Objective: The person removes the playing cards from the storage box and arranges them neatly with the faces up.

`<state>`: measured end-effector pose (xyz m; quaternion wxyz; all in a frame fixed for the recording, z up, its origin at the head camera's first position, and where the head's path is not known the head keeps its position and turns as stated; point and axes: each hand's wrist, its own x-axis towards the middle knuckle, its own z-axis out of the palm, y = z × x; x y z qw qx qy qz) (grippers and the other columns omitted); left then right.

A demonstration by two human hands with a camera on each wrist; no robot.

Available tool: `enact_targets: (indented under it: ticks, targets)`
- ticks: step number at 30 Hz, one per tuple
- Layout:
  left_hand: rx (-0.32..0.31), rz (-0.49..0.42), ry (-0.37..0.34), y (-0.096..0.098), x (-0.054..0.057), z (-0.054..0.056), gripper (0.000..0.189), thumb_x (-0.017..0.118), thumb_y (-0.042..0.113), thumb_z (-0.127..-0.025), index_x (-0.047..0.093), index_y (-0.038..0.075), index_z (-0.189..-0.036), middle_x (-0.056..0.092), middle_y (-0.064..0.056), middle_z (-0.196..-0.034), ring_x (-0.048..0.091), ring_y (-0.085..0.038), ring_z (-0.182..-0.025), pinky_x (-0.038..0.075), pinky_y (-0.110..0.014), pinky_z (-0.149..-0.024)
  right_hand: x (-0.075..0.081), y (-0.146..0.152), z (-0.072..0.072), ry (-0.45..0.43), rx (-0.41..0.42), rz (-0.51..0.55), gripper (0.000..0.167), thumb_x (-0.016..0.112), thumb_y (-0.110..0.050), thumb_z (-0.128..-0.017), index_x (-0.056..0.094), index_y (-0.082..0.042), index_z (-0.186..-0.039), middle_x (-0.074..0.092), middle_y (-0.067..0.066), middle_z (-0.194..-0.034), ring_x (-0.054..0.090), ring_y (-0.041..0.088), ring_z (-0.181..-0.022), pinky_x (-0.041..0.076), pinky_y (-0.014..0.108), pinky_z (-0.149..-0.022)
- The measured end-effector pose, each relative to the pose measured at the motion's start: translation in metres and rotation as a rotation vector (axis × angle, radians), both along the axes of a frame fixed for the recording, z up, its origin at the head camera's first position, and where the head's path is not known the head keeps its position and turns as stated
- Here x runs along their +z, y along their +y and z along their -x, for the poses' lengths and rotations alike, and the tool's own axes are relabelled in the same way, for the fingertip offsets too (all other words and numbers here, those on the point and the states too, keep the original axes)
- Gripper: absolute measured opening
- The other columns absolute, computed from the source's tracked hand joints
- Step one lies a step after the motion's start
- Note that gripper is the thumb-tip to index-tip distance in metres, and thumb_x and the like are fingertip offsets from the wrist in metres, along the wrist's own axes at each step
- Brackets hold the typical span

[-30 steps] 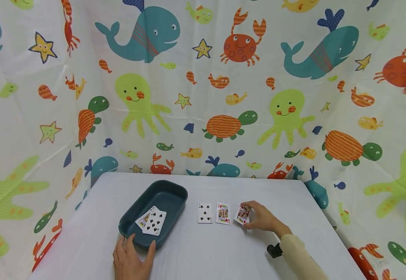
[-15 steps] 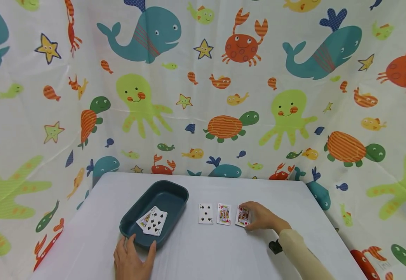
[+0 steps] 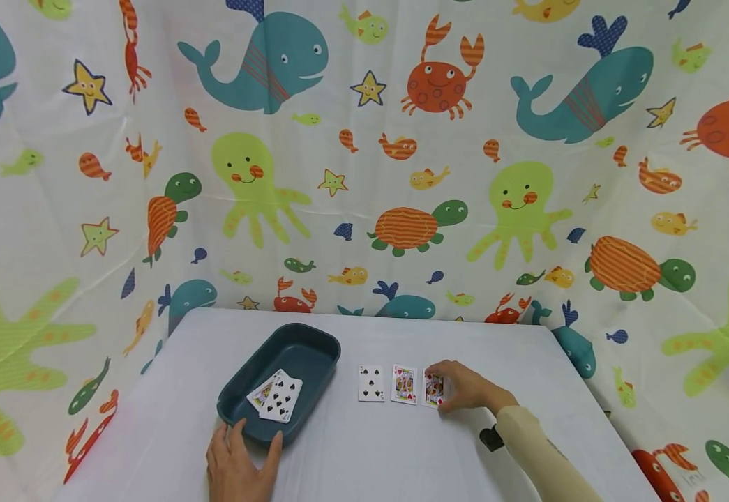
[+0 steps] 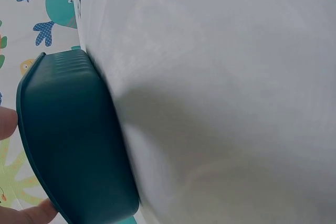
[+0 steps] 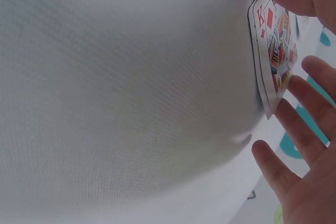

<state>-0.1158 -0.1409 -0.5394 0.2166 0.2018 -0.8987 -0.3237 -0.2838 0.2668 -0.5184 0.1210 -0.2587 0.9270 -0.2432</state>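
Observation:
My right hand (image 3: 467, 387) holds a king of diamonds (image 5: 281, 43) by its edges, thumb on one side and fingertips on the other. In the right wrist view a second card edge shows directly under it. To its left on the white cloth, in the head view, lie a face-up king of hearts (image 3: 404, 385) and a number card of spades (image 3: 371, 383). My left hand (image 3: 241, 464) is spread at the near end of a dark teal tray (image 3: 333, 355), fingertips touching its rim. A spade card (image 3: 280, 399) overlaps a face card (image 3: 257, 399) inside the tray.
A white cloth covers the table (image 3: 395, 453). Behind and beside it hangs a white curtain (image 3: 351, 230) printed with sea animals. A black wrist strap piece (image 3: 492, 439) sits below my right sleeve (image 3: 536, 446).
My right hand has straightened the tilted king of diamonds, bringing it down into line with the two cards at its left. The left hand and the tray stay in place.

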Motion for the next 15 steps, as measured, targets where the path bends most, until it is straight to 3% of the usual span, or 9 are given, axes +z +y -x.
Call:
enact_targets:
  ticks: [15]
  targets:
    - [0.004, 0.016, 0.047, -0.0003, -0.0014, -0.0006, 0.075, 0.083, 0.031, -0.082, 0.048, -0.014, -0.131, 0.036, -0.038, -0.137, 0.033, -0.053, -0.131, 0.03, -0.067, -0.11, -0.0031, -0.0004, 0.0, -0.025, -0.042, 0.02, 0.077, 0.091, -0.016, -0.076, 0.055, -0.004, -0.142, 0.053, 0.017, -0.145, 0.044, 0.043, -0.138, 0.034, 0.065, -0.114]
